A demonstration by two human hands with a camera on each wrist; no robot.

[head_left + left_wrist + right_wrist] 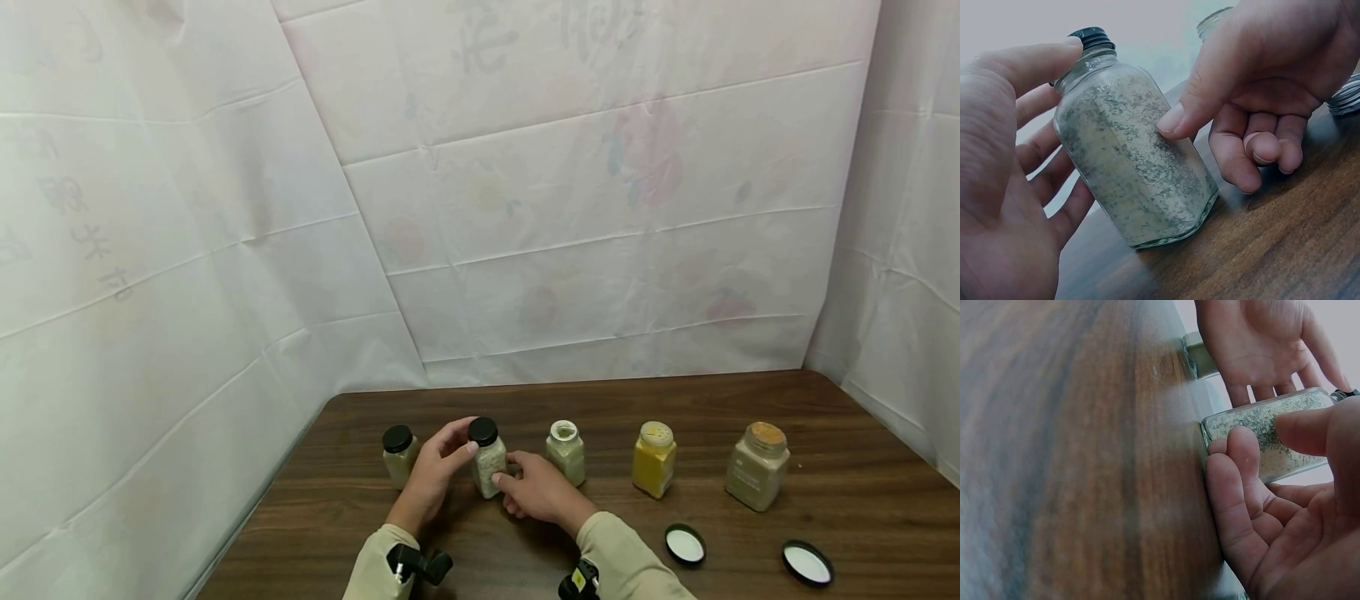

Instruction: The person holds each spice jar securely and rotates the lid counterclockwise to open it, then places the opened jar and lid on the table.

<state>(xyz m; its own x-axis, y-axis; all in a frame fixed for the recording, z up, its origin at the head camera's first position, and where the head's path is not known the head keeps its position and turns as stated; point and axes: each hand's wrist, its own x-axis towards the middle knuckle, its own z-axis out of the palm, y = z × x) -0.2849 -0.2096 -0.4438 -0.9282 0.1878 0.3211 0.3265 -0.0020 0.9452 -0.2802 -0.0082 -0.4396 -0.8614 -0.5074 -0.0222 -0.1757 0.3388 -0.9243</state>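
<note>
Gripping the black-lidded, flat-sided, clear-glass jar (490, 461) between fingers of left hand (431, 476) and right hand (543, 492), likely for steadiness.

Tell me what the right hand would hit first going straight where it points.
The right hand would first meet the black-lidded jar it touches; beyond that, probably the left hand, though depth is unclear.

Lower centre of frame: left hand (433, 471) and right hand (546, 490) showing bare. Left sleeve (369, 567), pale beige, carrying black mount (432, 569), silvery fitting (400, 572). Right sleeve (626, 554), matching, carrying black device (590, 572), yellow label (578, 579).
</note>
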